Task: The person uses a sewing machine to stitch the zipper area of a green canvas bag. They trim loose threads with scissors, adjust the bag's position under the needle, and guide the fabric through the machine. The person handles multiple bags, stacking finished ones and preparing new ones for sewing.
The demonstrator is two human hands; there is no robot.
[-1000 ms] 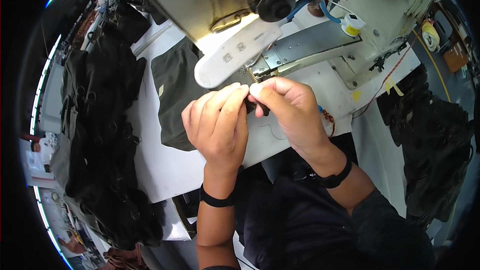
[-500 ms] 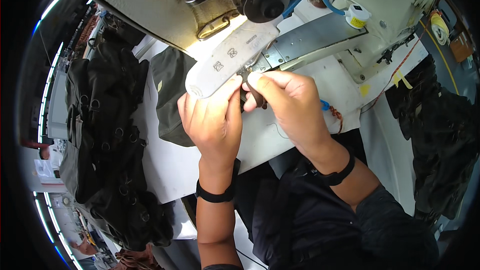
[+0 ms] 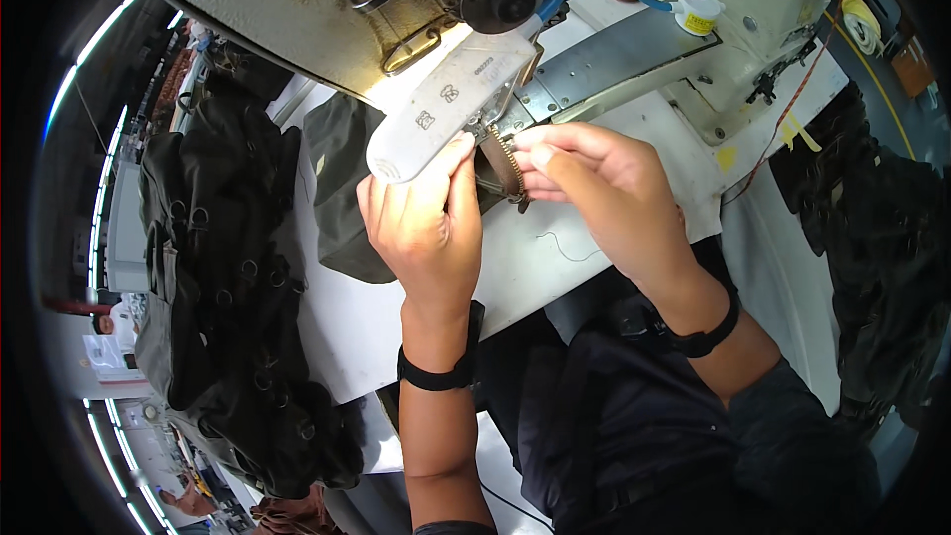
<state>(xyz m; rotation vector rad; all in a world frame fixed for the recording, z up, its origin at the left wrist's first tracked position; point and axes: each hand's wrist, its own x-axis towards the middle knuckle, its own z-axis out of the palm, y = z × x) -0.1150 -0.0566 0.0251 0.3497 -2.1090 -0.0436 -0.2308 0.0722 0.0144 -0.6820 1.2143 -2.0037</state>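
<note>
A short brown zipper strip with metal teeth point(image 3: 505, 163) curves beside the sewing machine's needle area. It lies at the edge of a dark green fabric piece point(image 3: 347, 188). My left hand point(image 3: 426, 228) is closed, its thumb and forefinger pinched at the zipper's left side, close under the pale guard plate point(image 3: 446, 104); the exact grip is partly hidden. To the right of the teeth, my right hand point(image 3: 619, 188) has its fingers stretched out and the thumb lifted. Its lower fingertips reach the zipper's edge; whether they touch it I cannot tell.
The sewing machine head point(image 3: 267, 10) hangs over the work, with its metal arm bed point(image 3: 614, 69) running to the right. Dark bags with metal rings point(image 3: 228, 267) are heaped at the left. More dark fabric point(image 3: 882, 267) hangs at the right. A loose thread point(image 3: 570, 250) lies on the white table point(image 3: 515, 277).
My right hand has loosened from its pinch at the zipper and moved slightly right, uncovering the metal teeth. My left hand stays in nearly the same place. The whole view has shifted a little.
</note>
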